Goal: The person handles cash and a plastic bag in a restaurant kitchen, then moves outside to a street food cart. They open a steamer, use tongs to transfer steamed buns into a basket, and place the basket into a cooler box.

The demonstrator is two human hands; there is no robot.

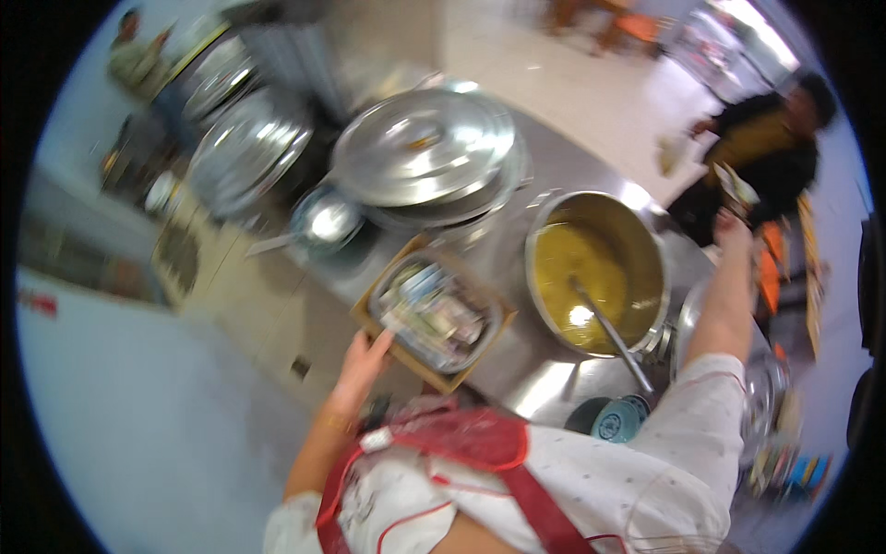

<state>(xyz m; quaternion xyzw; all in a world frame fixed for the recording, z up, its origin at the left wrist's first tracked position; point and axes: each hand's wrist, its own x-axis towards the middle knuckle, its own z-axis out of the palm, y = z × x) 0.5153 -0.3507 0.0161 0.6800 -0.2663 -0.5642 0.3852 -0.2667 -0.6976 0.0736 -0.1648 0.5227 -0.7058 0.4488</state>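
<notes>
My left hand grips the near-left side of a cardboard box, thumb at its rim. Inside the box sits a plastic tub heaped with banknotes. Far out to the right, my right hand holds what look like folded banknotes, blurred. Facing that hand is a person in dark clothing. Between my arms stands a deep steel pot of yellow liquid. A ladle handle leans over its near rim.
Behind the box, a large lidded pot stands on the steel counter. A bowl with a shiny metal piece is at its left. Blue patterned bowls sit near my right sleeve. Another person stands far left beside large metal cookware.
</notes>
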